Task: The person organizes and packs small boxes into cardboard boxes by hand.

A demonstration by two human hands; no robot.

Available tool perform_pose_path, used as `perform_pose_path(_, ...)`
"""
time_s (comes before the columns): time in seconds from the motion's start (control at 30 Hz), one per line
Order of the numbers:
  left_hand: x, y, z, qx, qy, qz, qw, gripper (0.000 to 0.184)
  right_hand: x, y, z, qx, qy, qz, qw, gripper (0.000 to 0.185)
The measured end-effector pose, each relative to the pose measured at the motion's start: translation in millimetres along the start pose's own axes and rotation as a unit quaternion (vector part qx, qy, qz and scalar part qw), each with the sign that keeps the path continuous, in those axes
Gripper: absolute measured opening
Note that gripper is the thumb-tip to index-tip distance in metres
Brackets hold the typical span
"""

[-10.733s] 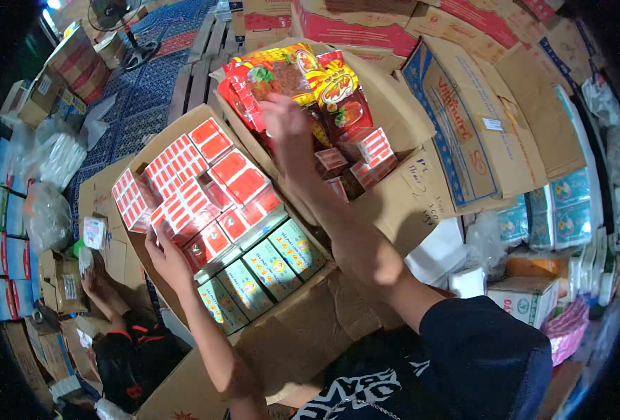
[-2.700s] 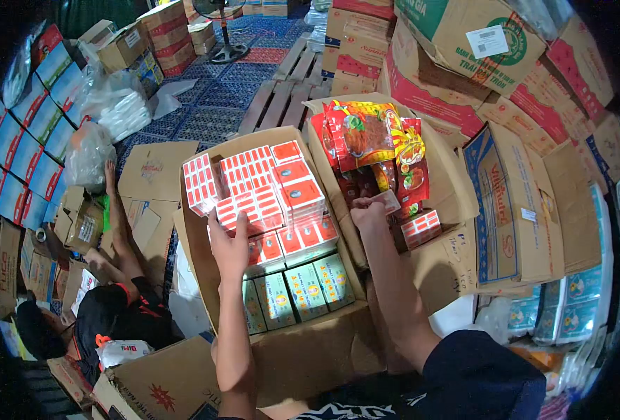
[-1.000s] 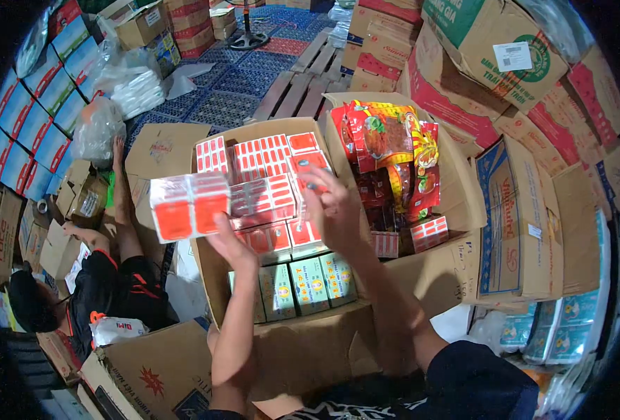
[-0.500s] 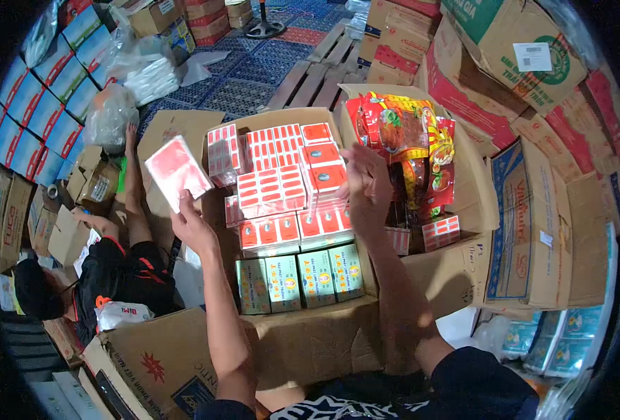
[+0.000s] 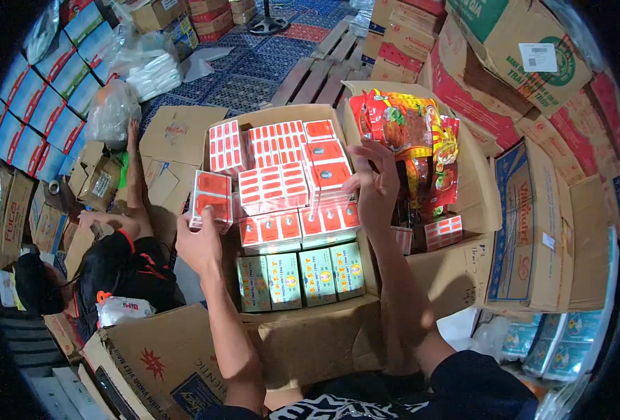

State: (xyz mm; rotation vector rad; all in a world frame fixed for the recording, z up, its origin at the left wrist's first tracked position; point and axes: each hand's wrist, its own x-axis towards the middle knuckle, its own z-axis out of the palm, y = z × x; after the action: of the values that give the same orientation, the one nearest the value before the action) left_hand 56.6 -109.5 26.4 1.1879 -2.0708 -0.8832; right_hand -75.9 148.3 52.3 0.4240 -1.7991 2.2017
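My left hand [image 5: 199,243] grips a red-and-white plastic-wrapped pack of small boxes [image 5: 212,196] at the left side of an open cardboard carton [image 5: 310,343]. Inside the carton are stacked similar red-and-white packs [image 5: 273,185], and a row of pale green boxes [image 5: 284,280] with yellow lettering stands at the near side. My right hand [image 5: 378,185] is raised over the carton's right side, fingers apart and holding nothing. It is close beside the upper right red packs [image 5: 326,166]; whether a fingertip touches them I cannot tell.
A second carton [image 5: 474,196] on the right holds red and yellow food bags [image 5: 401,126] and a red-and-white pack [image 5: 443,232]. Another person [image 5: 114,266] in dark clothes sits on the left among cartons. Blue-and-red boxes [image 5: 44,112] are stacked behind; a wooden pallet [image 5: 317,80] lies beyond.
My left hand has brought the pack down and to the right, against the carton's left side. My right hand has shifted slightly, its fingers more spread. The other person has leaned and moved an arm.
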Motion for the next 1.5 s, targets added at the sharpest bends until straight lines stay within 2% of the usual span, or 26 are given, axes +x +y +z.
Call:
perform_pose_path(0.03, 0.9, -1.2, 1.2, 0.0, 0.0, 0.0, 1.0, 0.048, -0.2, 0.7, 0.0, 0.001, 0.001, 0.003, 1.0, 0.031)
perform_pose_path(0.13, 3.1, -7.7, 7.7, 0.06, -0.095, 0.011, 0.994, 0.059, -1.8, 2.7, 0.0, 0.004, 0.001, 0.009, 1.0, 0.03)
perform_pose_path(0.17, 2.3, -7.1, 7.9, 0.06, -0.095, 0.011, 0.994, 0.059, -1.0, 3.5, 0.4, 0.007, 0.002, 0.01, 1.0, 0.03)
perform_pose_path(0.27, -2.3, -3.8, 7.5, 0.189, -0.103, 0.054, 0.975, 0.071, -1.1, 4.4, -2.1, 0.008, 0.002, 0.011, 1.0, 0.029)
perform_pose_path(0.4, -0.5, -8.7, 11.5, 0.193, -0.104, 0.07, 0.973, 0.076, 1.6, 4.7, -6.5, 0.007, -0.006, 0.02, 1.0, 0.028)
perform_pose_path(0.57, 2.3, -20.5, 15.1, 0.177, -0.121, 0.133, 0.968, 0.071, 11.1, 2.9, -17.5, 0.016, 0.019, 0.042, 0.999, 0.026)
perform_pose_path(0.67, -1.8, -22.6, 17.9, 0.223, 0.024, 0.211, 0.952, 0.059, 19.0, 0.8, -25.4, 0.011, 0.045, 0.049, 0.998, 0.024)
perform_pose_path(0.77, 3.9, -29.0, 15.4, 0.205, -0.004, 0.206, 0.957, 0.057, 27.8, 1.9, -39.1, -0.011, 0.075, 0.061, 0.995, 0.023)
perform_pose_path(0.83, 9.0, -32.9, 15.4, 0.196, -0.018, 0.203, 0.959, 0.056, 32.3, 7.3, -48.3, -0.052, 0.034, 0.1, 0.993, 0.027)
perform_pose_path(0.9, 15.0, -34.4, 17.0, 0.16, -0.084, 0.153, 0.972, 0.053, 31.6, 6.6, -48.4, -0.074, 0.014, 0.12, 0.99, 0.03)
perform_pose_path(0.93, 17.1, -35.3, 18.2, 0.142, -0.117, 0.127, 0.975, 0.051, 28.4, 7.4, -46.4, -0.126, -0.028, 0.142, 0.981, 0.036)
perform_pose_path(1.0, 17.4, -33.2, 21.0, 0.107, -0.103, 0.134, 0.98, 0.05, 21.4, 6.7, -40.3, -0.229, -0.113, 0.184, 0.949, 0.049)
perform_pose_path(1.03, 15.8, -30.7, 21.7, 0.071, -0.088, 0.14, 0.984, 0.049, 18.9, 7.2, -39.1, -0.228, -0.114, 0.185, 0.949, 0.049)
perform_pose_path(1.07, 13.8, -28.9, 21.9, 0.035, -0.073, 0.146, 0.986, 0.048, 16.3, 8.1, -38.0, -0.23, -0.158, 0.189, 0.941, 0.056)
perform_pose_path(1.13, 9.8, -25.3, 19.0, 0.048, -0.078, 0.133, 0.987, 0.047, 12.7, 9.7, -35.0, -0.232, -0.246, 0.196, 0.92, 0.073)
perform_pose_path(1.17, 7.9, -19.0, 15.7, 0.059, -0.083, 0.123, 0.987, 0.046, 11.4, 12.1, -33.5, -0.232, -0.248, 0.195, 0.92, 0.073)
perform_pose_path(1.27, 7.0, -20.7, 12.7, 0.061, -0.097, 0.118, 0.986, 0.045, 5.4, 20.0, -30.4, -0.218, -0.281, 0.008, 0.935, 0.09)
perform_pose_path(1.5, 2.0, -14.6, 12.7, 0.011, -0.09, 0.13, 0.987, 0.044, 4.2, 28.5, -24.7, -0.221, -0.252, 0.036, 0.941, 0.098)
